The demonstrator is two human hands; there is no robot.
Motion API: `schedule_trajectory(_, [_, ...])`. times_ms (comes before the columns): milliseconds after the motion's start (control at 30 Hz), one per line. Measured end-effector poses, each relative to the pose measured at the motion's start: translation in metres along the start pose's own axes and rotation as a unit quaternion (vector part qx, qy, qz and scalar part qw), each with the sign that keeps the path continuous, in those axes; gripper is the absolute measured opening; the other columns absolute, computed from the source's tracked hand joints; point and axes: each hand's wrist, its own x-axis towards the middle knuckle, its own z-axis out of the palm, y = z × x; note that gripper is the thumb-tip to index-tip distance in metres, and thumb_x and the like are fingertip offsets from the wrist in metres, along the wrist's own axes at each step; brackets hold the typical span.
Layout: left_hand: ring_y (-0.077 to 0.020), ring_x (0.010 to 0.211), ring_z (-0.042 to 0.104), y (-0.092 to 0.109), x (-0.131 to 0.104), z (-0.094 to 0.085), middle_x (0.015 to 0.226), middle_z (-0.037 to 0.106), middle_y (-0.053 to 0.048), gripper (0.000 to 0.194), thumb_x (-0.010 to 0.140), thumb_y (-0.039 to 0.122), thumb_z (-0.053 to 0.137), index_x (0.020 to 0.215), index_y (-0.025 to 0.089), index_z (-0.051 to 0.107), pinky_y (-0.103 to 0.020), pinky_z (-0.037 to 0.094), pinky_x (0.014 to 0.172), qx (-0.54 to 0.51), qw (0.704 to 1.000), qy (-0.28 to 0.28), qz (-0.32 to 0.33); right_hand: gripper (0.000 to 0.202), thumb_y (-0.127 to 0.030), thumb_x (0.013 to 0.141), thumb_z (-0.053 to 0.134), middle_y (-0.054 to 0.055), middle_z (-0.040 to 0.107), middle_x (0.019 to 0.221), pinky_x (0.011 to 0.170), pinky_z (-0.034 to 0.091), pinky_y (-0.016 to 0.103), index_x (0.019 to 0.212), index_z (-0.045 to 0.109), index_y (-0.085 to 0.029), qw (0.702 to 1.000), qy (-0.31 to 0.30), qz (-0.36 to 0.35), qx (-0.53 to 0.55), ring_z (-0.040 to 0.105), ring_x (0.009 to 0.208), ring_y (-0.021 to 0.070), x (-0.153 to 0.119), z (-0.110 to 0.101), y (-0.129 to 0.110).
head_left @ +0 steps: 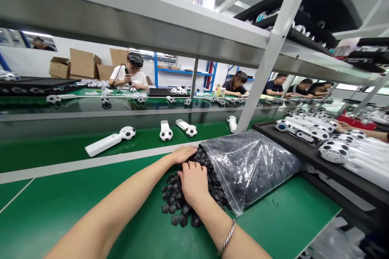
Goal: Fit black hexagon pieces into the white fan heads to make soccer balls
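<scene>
Both hands work at a heap of small black plastic pieces (178, 204) spilling from the mouth of a clear plastic bag (252, 166) that lies on the green table (60, 210). The right hand (194, 184) rests palm down on the heap, fingers curled into it. The left hand (182, 153) lies flat at the bag's mouth, fingers together; whether it grips anything cannot be told. Football-headed white gadgets (109, 141) lie beyond. No writing is legible anywhere.

White football-headed fans (109, 141) lie on the green belt (45, 153).
</scene>
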Motion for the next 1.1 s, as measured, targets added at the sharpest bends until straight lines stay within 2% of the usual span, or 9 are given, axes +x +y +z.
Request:
schedule_trajectory(133, [-0.0234, 0.122, 0.039, 0.0, -0.044, -0.007, 0.12, 0.055, -0.002, 0.031, 0.079, 0.041, 0.05, 0.102, 0.025, 0.063, -0.04, 0.011, 0.108, -0.062, 0.998, -0.004, 0.0, 0.024, -0.032, 0.083, 0.048, 0.011, 0.059, 0.1, 0.075, 0.037, 0.042, 0.1, 0.056, -0.017, 1.0, -0.014, -0.006, -0.011, 0.051, 0.093, 0.0268, -0.001, -0.002, 0.002])
schedule_trajectory(300, [-0.0207, 0.118, 0.043, 0.004, -0.106, -0.001, 0.124, 0.053, -0.003, 0.04, 0.083, 0.046, 0.041, 0.11, 0.022, 0.058, -0.033, 0.024, 0.105, -0.141, 0.988, 0.065, -0.02, 0.023, -0.032, 0.082, 0.05, 0.01, 0.059, 0.098, 0.073, 0.037, 0.039, 0.1, 0.055, -0.017, 0.999, -0.018, -0.035, -0.029, 0.05, 0.091, 0.026, -0.005, -0.001, 0.003])
schedule_trajectory(367, [-0.0205, 0.116, 0.046, 0.005, -0.123, 0.005, 0.121, 0.055, -0.006, 0.039, 0.085, 0.044, 0.039, 0.109, 0.019, 0.058, -0.033, 0.028, 0.103, -0.215, 0.969, 0.118, -0.026, 0.021, -0.031, 0.082, 0.05, 0.01, 0.059, 0.097, 0.073, 0.036, 0.039, 0.096, 0.055, -0.017, 0.998, -0.016, -0.047, -0.037, 0.049, 0.091, 0.0262, -0.005, 0.0, 0.003])
schedule_trajectory(433, [-0.021, 0.112, 0.049, 0.005, -0.134, 0.009, 0.114, 0.059, -0.009, 0.036, 0.086, 0.04, 0.041, 0.105, 0.015, 0.059, -0.034, 0.031, 0.101, -0.345, 0.922, 0.169, -0.038, 0.019, -0.03, 0.083, 0.05, 0.009, 0.059, 0.097, 0.072, 0.036, 0.038, 0.096, 0.055, -0.018, 0.997, -0.02, -0.059, -0.043, 0.049, 0.091, 0.0261, -0.006, 0.002, 0.004])
schedule_trajectory(567, [-0.0226, 0.11, 0.051, 0.003, -0.14, 0.007, 0.111, 0.059, -0.015, 0.03, 0.087, 0.034, 0.042, 0.096, 0.012, 0.059, -0.037, 0.037, 0.097, -0.575, 0.789, 0.196, -0.092, 0.016, -0.023, 0.083, 0.049, 0.006, 0.06, 0.095, 0.07, 0.035, 0.035, 0.098, 0.055, -0.021, 0.995, -0.037, -0.086, -0.037, 0.05, 0.09, 0.0236, -0.006, 0.002, 0.003])
schedule_trajectory(667, [-0.024, 0.11, 0.051, 0.0, -0.139, -0.001, 0.112, 0.057, -0.017, 0.032, 0.088, 0.036, 0.039, 0.094, 0.011, 0.059, -0.039, 0.039, 0.095, -0.651, 0.726, 0.189, -0.115, 0.015, -0.019, 0.083, 0.048, 0.004, 0.061, 0.093, 0.069, 0.034, 0.033, 0.095, 0.056, -0.023, 0.994, -0.045, -0.102, -0.015, 0.051, 0.088, 0.0213, -0.006, 0.001, 0.003])
schedule_trajectory(767, [-0.025, 0.11, 0.051, -0.004, -0.138, -0.006, 0.112, 0.056, -0.018, 0.037, 0.087, 0.041, 0.038, 0.097, 0.01, 0.057, -0.039, 0.041, 0.094, -0.68, 0.704, 0.168, -0.118, 0.013, -0.019, 0.083, 0.049, 0.003, 0.061, 0.091, 0.07, 0.035, 0.032, 0.093, 0.056, -0.023, 0.993, -0.035, -0.109, 0.03, 0.052, 0.088, 0.0195, -0.005, 0.0, 0.005])
schedule_trajectory(933, [-0.0258, 0.104, 0.055, -0.008, -0.136, -0.007, 0.109, 0.057, -0.018, 0.044, 0.086, 0.047, 0.036, 0.099, 0.009, 0.055, -0.038, 0.043, 0.09, -0.7, 0.689, 0.144, -0.121, 0.012, -0.02, 0.083, 0.048, 0.003, 0.06, 0.089, 0.076, 0.04, 0.028, 0.091, 0.058, -0.021, 0.975, -0.036, -0.138, 0.169, 0.054, 0.087, 0.0154, -0.006, 0.002, 0.004])
schedule_trajectory(1100, [-0.0214, 0.087, 0.061, -0.007, -0.136, -0.008, 0.091, 0.062, -0.014, 0.049, 0.085, 0.052, 0.033, 0.095, 0.01, 0.056, -0.035, 0.047, 0.082, -0.704, 0.684, 0.147, -0.124, 0.017, -0.023, 0.082, 0.05, 0.002, 0.06, 0.091, 0.077, 0.043, 0.026, 0.097, 0.057, -0.022, 0.952, -0.055, -0.145, 0.265, 0.056, 0.084, 0.0131, -0.009, 0.006, -0.001])
